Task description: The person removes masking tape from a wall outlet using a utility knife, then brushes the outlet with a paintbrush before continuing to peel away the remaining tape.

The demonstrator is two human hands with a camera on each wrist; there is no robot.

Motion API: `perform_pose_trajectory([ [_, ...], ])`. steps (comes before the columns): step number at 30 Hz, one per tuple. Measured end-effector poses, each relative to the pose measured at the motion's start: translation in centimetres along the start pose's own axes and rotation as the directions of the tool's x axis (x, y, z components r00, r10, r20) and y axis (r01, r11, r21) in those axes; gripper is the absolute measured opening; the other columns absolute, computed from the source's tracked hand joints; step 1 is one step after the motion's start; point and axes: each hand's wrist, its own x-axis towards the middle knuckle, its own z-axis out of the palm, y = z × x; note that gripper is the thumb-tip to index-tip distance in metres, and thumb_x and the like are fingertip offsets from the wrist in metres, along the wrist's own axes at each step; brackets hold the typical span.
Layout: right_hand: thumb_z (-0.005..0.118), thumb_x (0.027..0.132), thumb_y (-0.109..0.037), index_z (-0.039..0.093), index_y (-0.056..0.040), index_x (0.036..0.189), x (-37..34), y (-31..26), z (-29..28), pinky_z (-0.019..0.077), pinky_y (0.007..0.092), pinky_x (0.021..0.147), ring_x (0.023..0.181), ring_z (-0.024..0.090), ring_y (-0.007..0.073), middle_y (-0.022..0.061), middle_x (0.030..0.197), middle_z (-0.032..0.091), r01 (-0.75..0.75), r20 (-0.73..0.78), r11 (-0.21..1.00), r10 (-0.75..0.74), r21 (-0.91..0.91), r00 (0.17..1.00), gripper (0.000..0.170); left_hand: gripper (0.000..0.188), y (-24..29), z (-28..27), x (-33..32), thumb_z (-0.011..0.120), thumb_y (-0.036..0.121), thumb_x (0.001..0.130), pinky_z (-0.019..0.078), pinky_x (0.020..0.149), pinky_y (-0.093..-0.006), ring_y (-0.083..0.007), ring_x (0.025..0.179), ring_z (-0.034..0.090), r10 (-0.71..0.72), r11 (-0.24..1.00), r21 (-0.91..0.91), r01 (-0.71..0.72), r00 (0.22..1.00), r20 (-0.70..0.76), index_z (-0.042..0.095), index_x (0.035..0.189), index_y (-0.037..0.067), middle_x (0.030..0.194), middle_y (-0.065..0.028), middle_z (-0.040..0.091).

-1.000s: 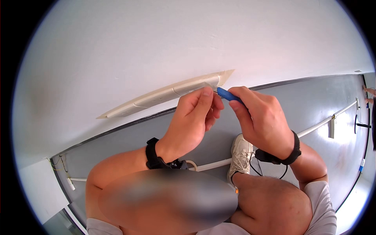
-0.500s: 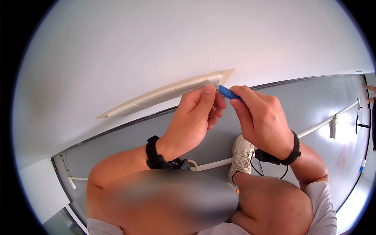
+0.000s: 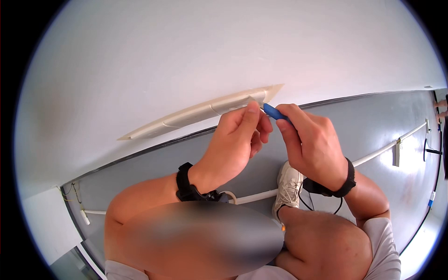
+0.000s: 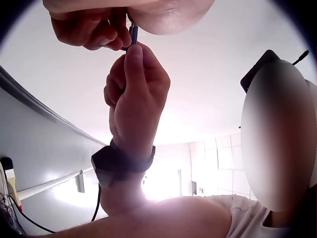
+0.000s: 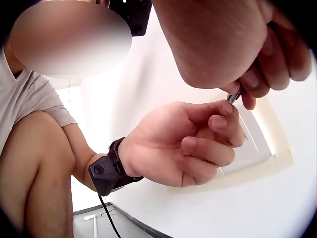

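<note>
One blue tool [image 3: 274, 113], which I am gripping remotely in the right hand [image 3: 316, 138], is pointing toward the left hand [image 3: 234, 138] (pinching or not, I cannot tell), apparently being aligned near the wall panel [image 3: 189, 115] just beyond, next probably needing steadiness.

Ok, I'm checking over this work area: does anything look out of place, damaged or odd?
One thing: thin wires trail loosely at the far left of the head view, which looks untidy because nothing visible holds them flat. Otherwise, no damage stands out on the wall plates, though the left hand hides part.
</note>
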Motion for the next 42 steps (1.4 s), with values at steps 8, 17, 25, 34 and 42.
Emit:
perform_pose_trajectory([
  [8, 0.064, 0.097, -0.008, 0.059, -0.0033, 0.101, -0.13, 0.04, 0.39, 0.047, 0.0464, 0.051, 0.059, 0.061, 0.0386, 0.0148, 0.073, 0.065, -0.015, -0.014, 1.0, 0.015, 0.006, 1.0, 0.007, 0.053, 0.0, 0.02, 0.17, 0.038, 0.053, 0.112, 0.0317, 0.054, -0.0238, -0.0083, 0.06, 0.044, 0.003, 1.0, 0.023, -0.003, 1.0, -0.012, 0.06, 0.093, 0.008, 0.078, 0.0009, 0.054],
  [17, 0.063, 0.098, -0.008, 0.059, -0.0038, 0.102, -0.25, -0.07, 0.5, 0.0469, 0.0457, 0.05, 0.058, 0.061, 0.0377, 0.014, 0.073, 0.064, -0.001, -0.03, 1.0, 0.001, -0.009, 1.0, 0.007, 0.054, -0.26, 0.05, 0.12, 0.037, 0.052, 0.112, 0.0316, 0.053, -0.0233, -0.0077, 0.059, 0.042, 0.035, 0.998, 0.061, -0.034, 0.999, -0.02, 0.06, 0.093, 0.007, 0.078, -0.0008, 0.055],
  [25, 0.063, 0.098, -0.008, 0.059, -0.0038, 0.102, -0.27, -0.01, 0.59, 0.0465, 0.0454, 0.049, 0.057, 0.06, 0.0375, 0.0135, 0.071, 0.063, 0.0, -0.032, 1.0, -0.001, -0.023, 0.999, 0.007, 0.055, -0.24, 0.12, 0.14, 0.036, 0.053, 0.112, 0.0317, 0.053, -0.0229, -0.0075, 0.059, 0.042, 0.048, 0.996, 0.078, -0.046, 0.999, -0.024, 0.06, 0.092, 0.007, 0.078, -0.0015, 0.056],
  [34, 0.063, 0.098, -0.008, 0.058, -0.0039, 0.101, -0.24, -0.15, 0.55, 0.0467, 0.0455, 0.049, 0.058, 0.061, 0.037, 0.0131, 0.071, 0.063, -0.001, -0.033, 0.999, -0.001, -0.036, 0.999, 0.007, 0.057, 0.01, 0.26, 0.07, 0.037, 0.055, 0.111, 0.0314, 0.053, -0.0226, -0.0074, 0.059, 0.042, 0.008, 0.996, 0.088, -0.004, 0.999, -0.037, 0.06, 0.091, 0.007, 0.078, -0.0017, 0.056],
  [42, 0.063, 0.098, -0.009, 0.058, -0.0039, 0.1, -0.12, -0.2, 0.61, 0.0466, 0.0455, 0.048, 0.057, 0.061, 0.0366, 0.0127, 0.071, 0.063, 0.007, -0.028, 0.999, -0.008, -0.042, 1.0, 0.007, 0.058, -0.05, 0.14, -0.04, 0.035, 0.056, 0.111, 0.0315, 0.053, -0.0228, -0.0072, 0.059, 0.042, -0.01, 0.994, 0.11, 0.017, 0.998, -0.062, 0.06, 0.091, 0.007, 0.078, -0.0019, 0.056],
])
